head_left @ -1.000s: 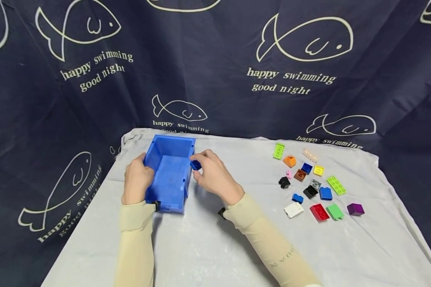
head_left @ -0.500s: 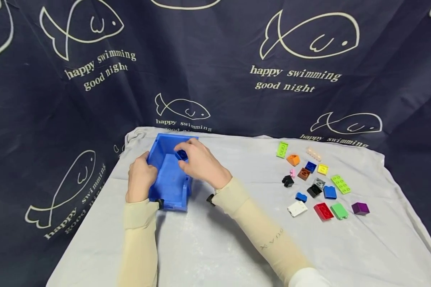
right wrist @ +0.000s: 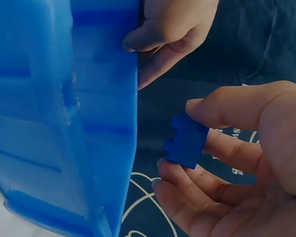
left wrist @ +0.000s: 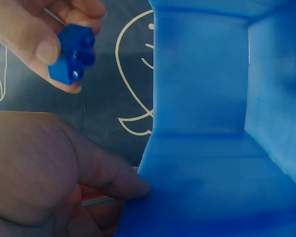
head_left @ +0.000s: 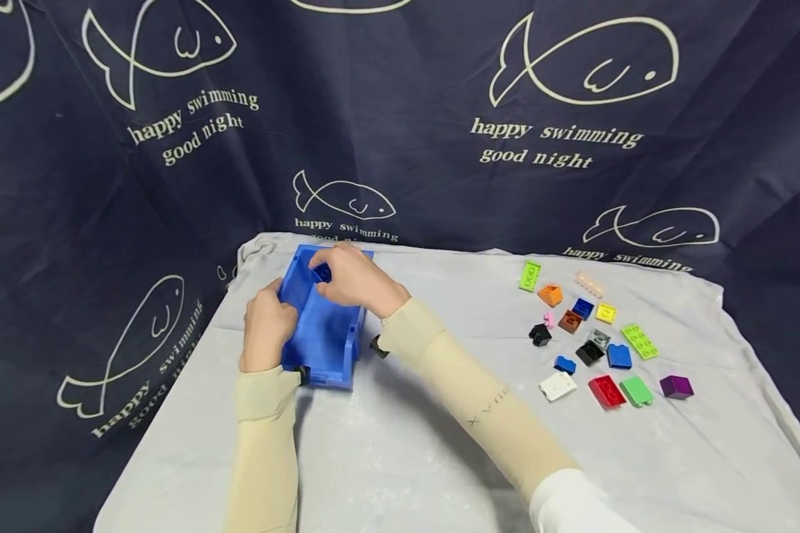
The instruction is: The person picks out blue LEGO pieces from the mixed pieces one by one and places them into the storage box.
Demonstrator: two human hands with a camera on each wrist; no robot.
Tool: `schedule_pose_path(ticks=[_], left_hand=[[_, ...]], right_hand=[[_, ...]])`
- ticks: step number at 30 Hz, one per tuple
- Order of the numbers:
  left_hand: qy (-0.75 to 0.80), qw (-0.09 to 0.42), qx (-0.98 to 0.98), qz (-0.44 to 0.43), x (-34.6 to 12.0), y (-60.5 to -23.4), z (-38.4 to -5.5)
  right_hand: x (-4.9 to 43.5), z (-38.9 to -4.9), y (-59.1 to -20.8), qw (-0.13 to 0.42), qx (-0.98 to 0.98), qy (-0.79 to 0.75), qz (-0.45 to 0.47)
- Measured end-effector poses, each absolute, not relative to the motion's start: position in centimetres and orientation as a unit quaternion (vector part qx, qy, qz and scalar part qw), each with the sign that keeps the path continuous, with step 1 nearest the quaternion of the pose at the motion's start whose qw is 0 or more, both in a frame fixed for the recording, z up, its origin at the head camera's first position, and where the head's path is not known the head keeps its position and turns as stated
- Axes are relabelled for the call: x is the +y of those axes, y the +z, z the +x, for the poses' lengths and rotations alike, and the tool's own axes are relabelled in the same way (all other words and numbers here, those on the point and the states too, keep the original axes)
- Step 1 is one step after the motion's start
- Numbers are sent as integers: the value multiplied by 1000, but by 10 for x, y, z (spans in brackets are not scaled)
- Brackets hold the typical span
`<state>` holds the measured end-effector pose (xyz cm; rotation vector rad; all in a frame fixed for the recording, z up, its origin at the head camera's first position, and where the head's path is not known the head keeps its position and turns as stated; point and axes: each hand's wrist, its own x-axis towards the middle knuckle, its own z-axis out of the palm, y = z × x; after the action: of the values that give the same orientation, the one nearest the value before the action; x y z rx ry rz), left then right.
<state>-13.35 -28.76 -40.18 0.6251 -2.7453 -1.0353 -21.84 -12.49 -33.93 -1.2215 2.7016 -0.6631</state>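
Observation:
My right hand [head_left: 356,277] pinches a dark blue toy building brick [right wrist: 188,142] between thumb and fingers. In the head view it overlaps the far part of a blue plastic bin [head_left: 321,337]. Studs show on the brick [left wrist: 71,54] in the left wrist view, where it is beside the bin's side wall, above my other hand. My left hand [head_left: 267,326] grips the bin's left wall, thumb on the inner face and fingers outside. Only bare blue plastic shows inside the bin, part of it hidden by the right hand.
Loose toy bricks lie spread on the right of the white-covered table [head_left: 427,414], among them a white brick [head_left: 558,386], a red brick [head_left: 607,391], a purple brick [head_left: 676,387] and a lime brick [head_left: 530,276]. A dark fish-print curtain [head_left: 400,111] hangs behind the table.
My right hand has carried the blue brick from beside the bin's right wall leftward over the bin. The left hand keeps its grip. The whole head view has shifted slightly.

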Motion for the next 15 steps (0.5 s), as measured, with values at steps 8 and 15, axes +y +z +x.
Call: schedule_pose_path(ticks=[8, 15], left_hand=[[-340, 75, -915, 206, -290, -401, -136], [-344, 67, -913, 208, -288, -401, -135]], right_hand=[[-149, -234, -339, 89, 883, -216, -407], [-163, -244, -339, 129, 898, -203, -368]])
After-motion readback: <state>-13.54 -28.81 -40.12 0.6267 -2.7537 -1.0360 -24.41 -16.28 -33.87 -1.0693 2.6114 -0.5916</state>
